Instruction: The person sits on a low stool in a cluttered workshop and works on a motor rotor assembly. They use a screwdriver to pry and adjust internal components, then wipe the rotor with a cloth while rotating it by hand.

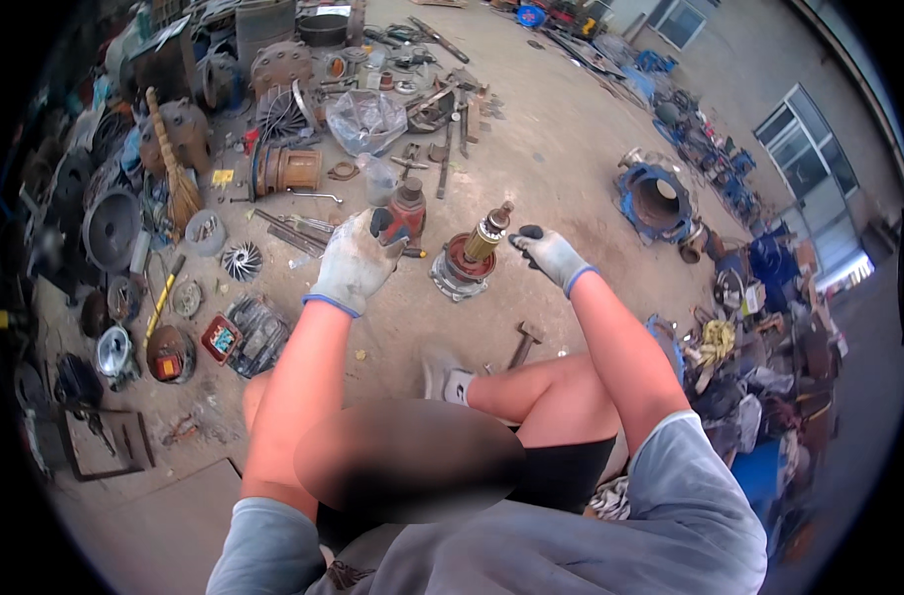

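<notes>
Rotor (486, 239): one, tilted, between two gloved hands (360, 261) (553, 259); one hammer (526, 341).

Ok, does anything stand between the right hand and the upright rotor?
Nothing visible does: only floor shows in the gap between the right hand and the rotor. The red bottle-shaped part stands on the rotor's other side.

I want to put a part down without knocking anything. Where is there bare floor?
Bare floor lies beyond the armature, stretching right toward the blue casing. A smaller patch lies on the near side of the armature, between the left hand and the hammer. It is crowded left around the straw broom and at right in the parts heap.
</notes>
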Demonstrator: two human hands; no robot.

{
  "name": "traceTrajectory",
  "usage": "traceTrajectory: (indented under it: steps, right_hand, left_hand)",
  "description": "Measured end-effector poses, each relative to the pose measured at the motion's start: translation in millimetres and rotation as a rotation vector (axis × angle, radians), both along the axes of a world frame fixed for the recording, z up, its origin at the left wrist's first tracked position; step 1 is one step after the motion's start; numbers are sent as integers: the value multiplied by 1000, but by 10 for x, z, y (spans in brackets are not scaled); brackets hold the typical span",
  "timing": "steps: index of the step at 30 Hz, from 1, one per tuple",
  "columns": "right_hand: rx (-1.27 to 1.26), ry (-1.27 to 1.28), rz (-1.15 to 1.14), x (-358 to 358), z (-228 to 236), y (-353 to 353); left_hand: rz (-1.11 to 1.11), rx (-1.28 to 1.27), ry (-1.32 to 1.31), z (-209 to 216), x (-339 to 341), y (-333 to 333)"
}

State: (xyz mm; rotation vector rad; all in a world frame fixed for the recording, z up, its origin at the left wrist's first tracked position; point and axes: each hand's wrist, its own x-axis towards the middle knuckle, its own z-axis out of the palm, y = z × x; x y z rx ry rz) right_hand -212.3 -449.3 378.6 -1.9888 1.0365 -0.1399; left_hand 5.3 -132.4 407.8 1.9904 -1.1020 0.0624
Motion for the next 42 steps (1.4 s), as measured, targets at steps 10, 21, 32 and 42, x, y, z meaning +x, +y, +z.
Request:
traceTrajectory:
  steps: [10,21,32,42]
  right_hand:
    - [-8,-95,-329,685,-1891,-1358]
    - [-260,-314,-564,260,-1465,-1179]
    - [-699,979,394,1373,-708,-1633]
    - [-310,447,272,1110,-971,-1778]
  left_hand:
    - [122,233,94,-125,374,533]
    - [44,208,198,-119,210,279]
    - [73,299,103,-144,451,547]
    - [160,235,105,-359,404,631]
